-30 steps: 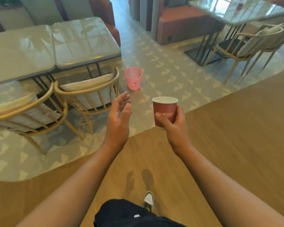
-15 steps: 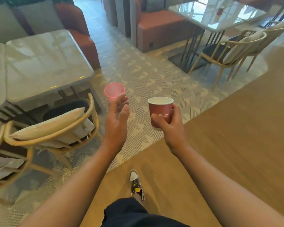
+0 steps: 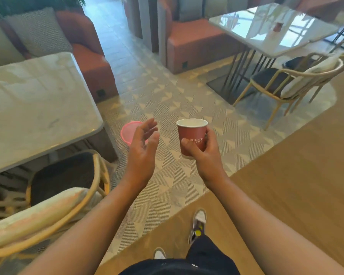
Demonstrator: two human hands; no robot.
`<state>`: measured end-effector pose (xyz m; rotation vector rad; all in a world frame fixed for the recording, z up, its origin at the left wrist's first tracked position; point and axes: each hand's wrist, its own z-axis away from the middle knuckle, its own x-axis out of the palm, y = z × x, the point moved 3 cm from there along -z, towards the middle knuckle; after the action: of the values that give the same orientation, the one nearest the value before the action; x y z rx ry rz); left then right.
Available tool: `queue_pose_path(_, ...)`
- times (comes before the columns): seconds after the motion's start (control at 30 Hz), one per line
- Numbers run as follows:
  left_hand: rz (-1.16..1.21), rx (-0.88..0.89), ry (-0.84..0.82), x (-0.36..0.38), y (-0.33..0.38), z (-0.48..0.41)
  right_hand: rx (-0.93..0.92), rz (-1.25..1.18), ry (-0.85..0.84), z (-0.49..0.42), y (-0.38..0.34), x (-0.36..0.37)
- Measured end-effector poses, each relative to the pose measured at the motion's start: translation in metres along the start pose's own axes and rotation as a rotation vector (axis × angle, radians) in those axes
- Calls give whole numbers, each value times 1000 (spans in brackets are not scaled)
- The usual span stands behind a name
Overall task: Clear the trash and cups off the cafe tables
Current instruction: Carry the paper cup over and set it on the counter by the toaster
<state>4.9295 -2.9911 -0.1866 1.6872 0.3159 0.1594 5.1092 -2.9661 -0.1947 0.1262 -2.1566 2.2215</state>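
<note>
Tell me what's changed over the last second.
The person has walked forward: the pink bin now sits closer, partly behind the left hand, and the marble table looms nearer. Unchanged: the right hand grips the red paper cup; the left hand stays open, empty.

one paper cup (image 3: pixel 191 133) — two tables (image 3: pixel 38 108) (image 3: pixel 266 32)

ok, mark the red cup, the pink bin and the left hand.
red cup (image 3: pixel 190 132), head view, upper side wall.
pink bin (image 3: pixel 127 132), head view, uncovered left side.
left hand (image 3: pixel 142 155), head view, middle of the hand.
</note>
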Motion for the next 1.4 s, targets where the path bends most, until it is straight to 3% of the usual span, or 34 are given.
queue_pose_path(0.57, -107, -96, 298, 62, -42, -282, 69, -2, -341, -352, 1, 44)
queue_pose_path(0.9, -61, -152, 424, 0, -94, -389, 123, 58, -505, -472, 30, 151)
queue_pose_path(1.2, -60, -145, 426, -74, -133, -527, 175, 116, -487, -577, 47, 252)
queue_pose_path(1.4, -89, -191, 411, -87, -151, -581, 248, 77, -495, -632, 56, 289)
